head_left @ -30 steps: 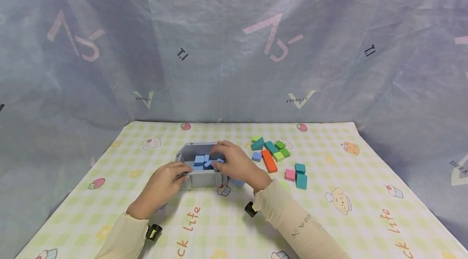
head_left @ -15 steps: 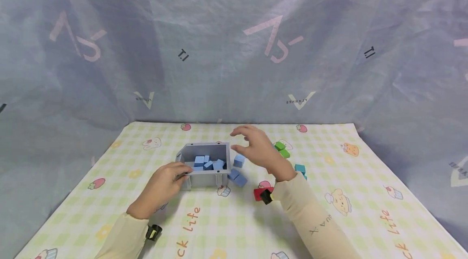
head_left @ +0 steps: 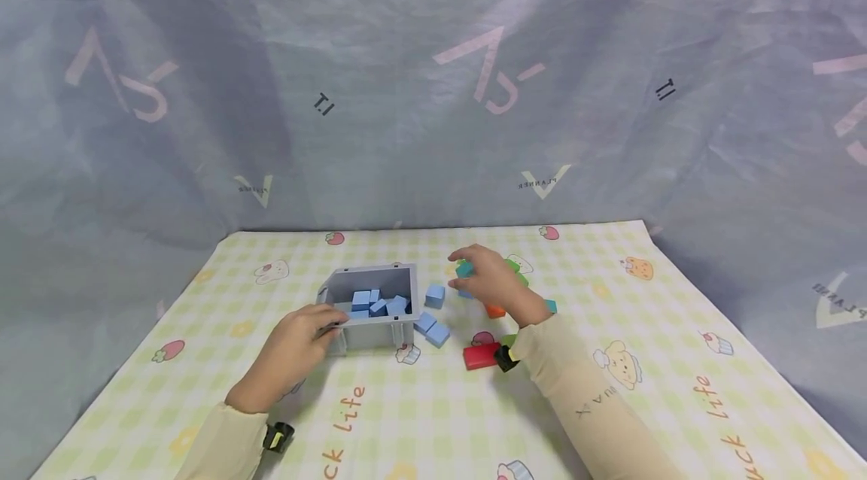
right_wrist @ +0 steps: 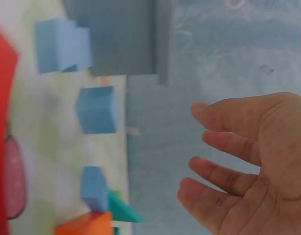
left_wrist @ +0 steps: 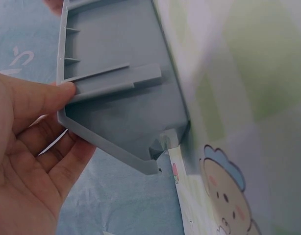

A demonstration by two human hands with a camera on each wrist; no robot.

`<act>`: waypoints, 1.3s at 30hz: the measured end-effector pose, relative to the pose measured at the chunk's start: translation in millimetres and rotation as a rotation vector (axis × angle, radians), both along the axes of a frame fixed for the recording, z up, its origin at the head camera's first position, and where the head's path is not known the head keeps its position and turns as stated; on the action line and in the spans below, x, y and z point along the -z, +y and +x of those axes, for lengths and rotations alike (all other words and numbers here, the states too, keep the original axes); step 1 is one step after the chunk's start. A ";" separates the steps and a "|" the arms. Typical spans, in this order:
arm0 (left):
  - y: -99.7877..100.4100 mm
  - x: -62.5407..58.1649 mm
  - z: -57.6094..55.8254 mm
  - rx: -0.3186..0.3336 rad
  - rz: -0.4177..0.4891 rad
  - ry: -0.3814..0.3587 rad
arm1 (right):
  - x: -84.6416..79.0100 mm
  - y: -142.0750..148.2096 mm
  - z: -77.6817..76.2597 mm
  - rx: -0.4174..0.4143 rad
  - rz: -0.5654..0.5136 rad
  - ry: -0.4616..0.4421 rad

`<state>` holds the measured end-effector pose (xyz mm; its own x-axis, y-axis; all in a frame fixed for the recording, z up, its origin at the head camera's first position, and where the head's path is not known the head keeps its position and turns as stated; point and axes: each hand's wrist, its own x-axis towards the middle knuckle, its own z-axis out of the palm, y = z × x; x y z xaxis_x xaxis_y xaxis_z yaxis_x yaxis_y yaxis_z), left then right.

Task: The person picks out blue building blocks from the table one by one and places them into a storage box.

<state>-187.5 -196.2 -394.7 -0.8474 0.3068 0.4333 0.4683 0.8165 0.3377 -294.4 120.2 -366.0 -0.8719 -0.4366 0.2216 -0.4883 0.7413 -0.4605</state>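
Note:
My left hand (head_left: 291, 348) holds the near rim of a grey plastic bin (head_left: 369, 337) toward its left end. In the left wrist view the thumb presses the ribbed outer wall (left_wrist: 118, 39), with the other fingers behind the rim. Several blue blocks (head_left: 362, 300) lie inside the bin. My right hand (head_left: 497, 284) hovers over the loose blocks right of the bin. Its fingers (right_wrist: 204, 196) are spread and relaxed, with nothing between them. Below it in the head view show a teal block (head_left: 464, 269) and an orange block (head_left: 496, 311), partly hidden by the hand.
Between bin and right hand sit a blue cube (head_left: 435, 296) and two blue blocks (head_left: 431, 329). A red block (head_left: 482, 356) lies nearer, by the right wrist strap. Green blocks (head_left: 512, 265) peek out behind the hand. A grey-blue curtain (head_left: 406, 126) hangs behind the checked tablecloth (head_left: 406, 420).
My right hand has left the bin, where it had a blue block at the right end, and moved right over the loose blocks. The left hand stays on the rim.

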 end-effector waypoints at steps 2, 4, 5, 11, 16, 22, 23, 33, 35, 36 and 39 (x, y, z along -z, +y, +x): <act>-0.6 0.5 0.3 0.003 0.003 0.000 | 6.5 0.2 -3.7 -0.002 0.025 -0.011; -0.9 0.5 0.3 0.004 0.001 0.004 | 12.0 0.8 -6.0 -0.011 0.029 -0.015; -1.1 0.4 0.2 0.005 -0.001 0.006 | 14.4 1.1 -6.8 -0.012 0.021 -0.020; -0.8 0.5 -0.4 0.011 -0.004 0.004 | 30.2 1.7 -9.7 0.012 0.018 -0.079; -0.1 -0.4 1.1 0.014 -0.009 0.005 | 38.2 1.0 -10.1 0.018 0.093 -0.133; -0.1 -1.6 1.6 0.009 -0.018 0.014 | 40.8 0.4 -10.0 0.001 0.123 -0.126; -0.1 -1.7 1.6 0.009 -0.018 0.013 | 41.5 0.4 -10.3 0.000 0.131 -0.124; 0.4 -0.3 0.0 0.013 -0.019 0.021 | 42.8 -0.7 -9.8 0.025 0.158 -0.159; 0.4 -0.7 0.3 0.012 -0.019 0.021 | 41.7 -1.6 -8.4 0.030 0.160 -0.167; 0.4 -0.7 0.4 0.013 -0.018 0.023 | 41.3 -1.9 -8.0 0.032 0.162 -0.170; 0.3 -1.0 0.5 0.017 -0.017 0.028 | 41.7 -2.0 -7.3 0.041 0.167 -0.171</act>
